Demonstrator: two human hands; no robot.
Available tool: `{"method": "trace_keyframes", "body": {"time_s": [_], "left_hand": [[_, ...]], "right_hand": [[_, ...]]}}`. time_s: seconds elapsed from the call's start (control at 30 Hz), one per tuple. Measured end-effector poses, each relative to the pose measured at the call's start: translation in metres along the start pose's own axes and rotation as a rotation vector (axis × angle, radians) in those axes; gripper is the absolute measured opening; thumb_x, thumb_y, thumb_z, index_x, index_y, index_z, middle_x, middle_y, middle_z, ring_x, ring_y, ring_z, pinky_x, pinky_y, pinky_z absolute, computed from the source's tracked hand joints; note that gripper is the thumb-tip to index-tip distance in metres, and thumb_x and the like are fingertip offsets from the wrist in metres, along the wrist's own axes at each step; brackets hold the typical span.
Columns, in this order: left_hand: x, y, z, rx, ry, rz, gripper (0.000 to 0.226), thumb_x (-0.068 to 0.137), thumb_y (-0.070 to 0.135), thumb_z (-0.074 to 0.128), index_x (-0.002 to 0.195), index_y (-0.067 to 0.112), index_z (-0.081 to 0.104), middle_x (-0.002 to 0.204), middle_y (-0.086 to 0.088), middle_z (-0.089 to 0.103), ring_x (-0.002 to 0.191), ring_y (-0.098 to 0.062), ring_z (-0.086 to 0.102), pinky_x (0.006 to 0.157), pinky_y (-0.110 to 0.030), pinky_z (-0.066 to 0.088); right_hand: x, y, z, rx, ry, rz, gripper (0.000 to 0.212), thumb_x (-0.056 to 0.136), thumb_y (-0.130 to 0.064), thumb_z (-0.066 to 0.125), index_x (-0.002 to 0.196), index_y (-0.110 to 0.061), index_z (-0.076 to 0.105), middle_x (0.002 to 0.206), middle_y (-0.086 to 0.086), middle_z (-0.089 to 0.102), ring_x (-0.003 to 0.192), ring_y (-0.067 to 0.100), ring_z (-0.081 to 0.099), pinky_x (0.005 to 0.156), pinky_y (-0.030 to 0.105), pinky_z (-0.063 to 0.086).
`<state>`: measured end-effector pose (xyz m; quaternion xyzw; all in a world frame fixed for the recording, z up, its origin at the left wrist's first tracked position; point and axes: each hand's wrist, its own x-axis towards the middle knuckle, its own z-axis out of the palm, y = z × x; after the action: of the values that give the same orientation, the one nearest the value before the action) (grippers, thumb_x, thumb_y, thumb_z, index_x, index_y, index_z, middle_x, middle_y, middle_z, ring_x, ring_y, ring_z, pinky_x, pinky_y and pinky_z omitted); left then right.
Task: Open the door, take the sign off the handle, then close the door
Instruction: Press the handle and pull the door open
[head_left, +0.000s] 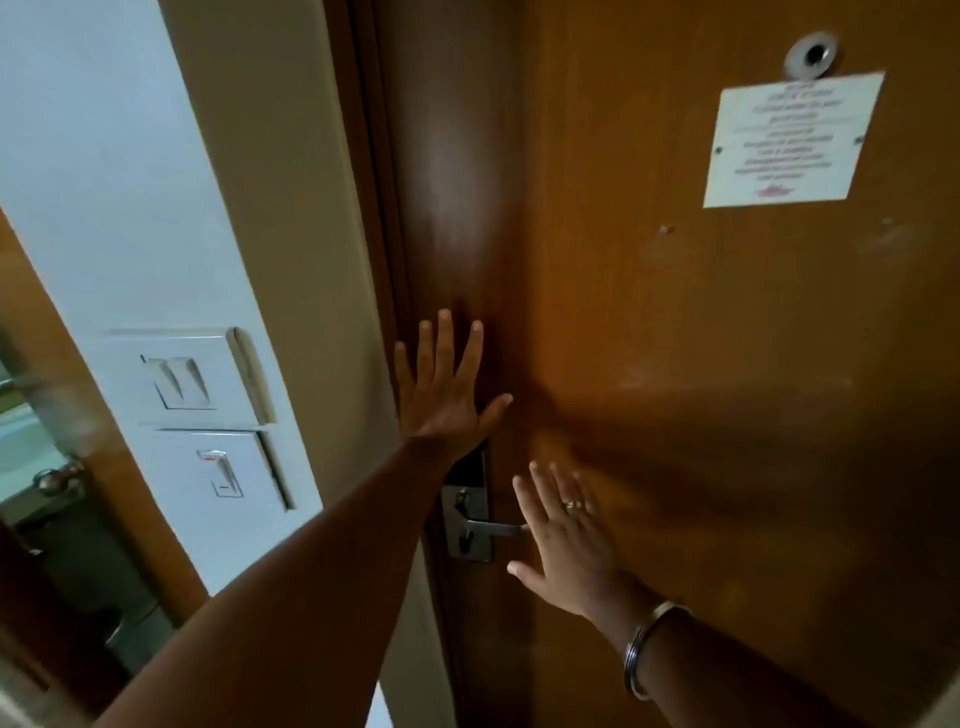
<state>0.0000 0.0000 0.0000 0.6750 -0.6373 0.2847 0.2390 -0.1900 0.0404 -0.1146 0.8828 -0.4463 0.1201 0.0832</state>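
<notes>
Pressing on: brown wooden door (675, 364)
Left hand (441, 384): flat, fingers spread, holding nothing
Right hand (566, 540): flat, empty, covering handle (496, 528)
Nearby: white notice (795, 140), peephole (811, 57), wall switches (202, 415)

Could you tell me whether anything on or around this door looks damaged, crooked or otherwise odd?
Nothing stands out. The door looks shut in its frame, the notice under the peephole sits flat, and the handle is level with no sign seen on it. The left hand and right hand are spread open against the wood.
</notes>
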Motion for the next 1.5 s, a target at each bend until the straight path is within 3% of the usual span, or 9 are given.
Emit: {"method": "trace_keyframes", "body": {"time_s": [0.1,0.27,0.4,0.53,0.7,0.97,1.23,1.37,1.5], "left_hand": [[0.007,-0.01,0.008,-0.053,-0.015,0.023,0.097,0.081,0.08,0.034,0.155,0.026,0.002,0.163,-0.016,-0.004,0.149,-0.035,-0.005,0.115,-0.057,-0.009],[0.014,-0.004,0.028,-0.137,-0.055,0.042,0.112,0.073,0.088,0.034,0.155,0.022,-0.004,0.162,-0.021,-0.007,0.148,-0.039,-0.009,0.117,-0.058,-0.004],[0.013,0.0,0.04,-0.208,-0.029,0.035,0.12,0.069,0.09,0.037,0.154,0.018,-0.006,0.16,-0.022,-0.011,0.146,-0.041,-0.013,0.117,-0.056,-0.007],[0.014,0.0,0.053,-0.245,0.03,0.043,0.119,0.069,0.091,0.036,0.153,0.019,-0.007,0.157,-0.019,-0.016,0.146,-0.04,-0.015,0.117,-0.056,-0.008],[0.016,0.002,0.059,-0.231,0.035,0.029,0.121,0.067,0.092,0.035,0.153,0.018,-0.006,0.16,-0.024,-0.003,0.147,-0.043,-0.008,0.117,-0.056,-0.009],[0.0,0.002,0.043,-0.21,-0.028,0.016,0.122,0.067,0.091,0.037,0.151,0.018,-0.013,0.156,-0.02,-0.016,0.144,-0.039,-0.019,0.116,-0.054,-0.015],[-0.027,-0.005,0.007,-0.232,-0.103,0.07,0.114,0.071,0.089,0.032,0.149,0.027,-0.023,0.153,-0.007,-0.036,0.14,-0.03,-0.035,0.112,-0.046,-0.026],[-0.051,-0.024,-0.02,-0.169,-0.09,0.181,0.096,0.081,0.08,0.03,0.155,0.027,-0.002,0.162,-0.009,-0.017,0.146,-0.027,-0.023,0.116,-0.047,-0.018],[-0.071,-0.047,-0.051,-0.07,-0.077,0.327,0.086,0.088,0.074,0.026,0.156,0.025,0.005,0.164,-0.01,-0.004,0.149,-0.026,-0.012,0.118,-0.048,-0.013]], "right_hand": [[0.011,-0.03,0.019,0.028,-0.152,0.023,0.099,0.086,-0.062,0.047,0.151,-0.019,-0.013,0.162,0.011,-0.016,0.147,0.031,-0.019,0.116,0.046,-0.016],[0.036,-0.061,0.038,0.072,-0.291,0.185,0.099,0.086,-0.06,0.048,0.152,-0.013,-0.008,0.163,0.014,-0.008,0.149,0.031,-0.012,0.12,0.044,-0.009],[0.041,-0.071,0.054,0.089,-0.238,0.271,0.095,0.083,-0.062,0.051,0.152,-0.012,0.008,0.162,0.017,0.008,0.15,0.033,-0.001,0.121,0.045,-0.002],[0.035,-0.08,0.075,0.119,-0.168,0.318,0.114,0.073,-0.076,0.048,0.152,-0.013,-0.003,0.163,0.013,-0.006,0.149,0.031,-0.012,0.117,0.042,-0.013],[0.031,-0.073,0.082,0.262,-0.303,0.346,0.125,0.063,-0.081,0.057,0.152,-0.02,-0.007,0.164,0.008,-0.005,0.15,0.027,-0.006,0.122,0.041,0.007],[0.019,-0.085,0.062,0.246,-0.437,0.358,0.126,0.065,-0.078,0.059,0.152,-0.02,-0.013,0.163,0.013,-0.004,0.15,0.032,-0.003,0.121,0.045,0.01],[0.005,-0.088,0.021,0.066,-0.478,0.278,0.12,0.065,-0.081,0.055,0.152,-0.016,0.005,0.16,0.015,0.017,0.146,0.034,0.016,0.119,0.046,0.015],[-0.013,-0.092,0.002,0.004,-0.468,0.224,0.111,0.067,-0.08,0.052,0.15,-0.015,0.017,0.157,0.013,0.025,0.144,0.032,0.021,0.12,0.045,0.011],[-0.043,-0.109,-0.006,0.024,-0.489,0.275,0.108,0.07,-0.077,0.053,0.151,-0.017,0.014,0.16,0.013,0.018,0.147,0.034,0.012,0.12,0.046,0.011]]}}
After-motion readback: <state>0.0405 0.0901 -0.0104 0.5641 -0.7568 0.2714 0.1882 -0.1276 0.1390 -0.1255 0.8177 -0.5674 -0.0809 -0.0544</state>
